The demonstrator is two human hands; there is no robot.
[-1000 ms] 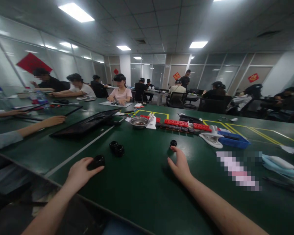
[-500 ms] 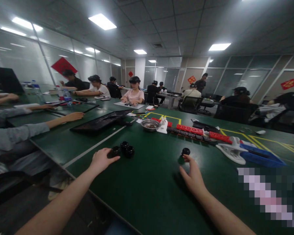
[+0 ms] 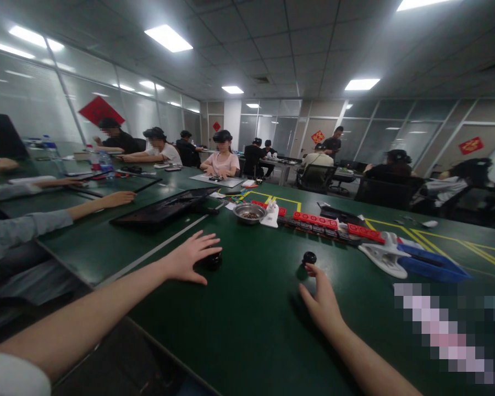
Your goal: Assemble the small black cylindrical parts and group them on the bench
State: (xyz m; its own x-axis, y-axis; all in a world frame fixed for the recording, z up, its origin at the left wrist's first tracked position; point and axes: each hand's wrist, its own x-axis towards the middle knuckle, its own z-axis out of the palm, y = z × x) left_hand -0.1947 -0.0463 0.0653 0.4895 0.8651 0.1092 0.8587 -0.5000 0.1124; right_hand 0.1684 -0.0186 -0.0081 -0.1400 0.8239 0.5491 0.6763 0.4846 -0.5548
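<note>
With its fingers spread, my left hand (image 3: pixel 192 257) hovers at a group of small round black objects (image 3: pixel 213 259) on the green table; it hides most of them, so their number cannot be made out. To the right, my right hand (image 3: pixel 324 294) has thumb and index finger apart, with the index fingertip at the near edge of a single round black object (image 3: pixel 309 258). That object sits on the table top and is not enclosed by the fingers.
Beyond my hands are a metal bowl (image 3: pixel 249 213) of small parts, a white clamp (image 3: pixel 271 214), red blocks (image 3: pixel 315 220), another white clamp (image 3: pixel 385 256) and a blue tray (image 3: pixel 431 265). A black panel (image 3: pixel 163 208) lies left, near another person's hand (image 3: pixel 122 200).
My left hand has let go of the black object at the left, opened its fingers and moved right over the group. My right hand stays at the single black object.
</note>
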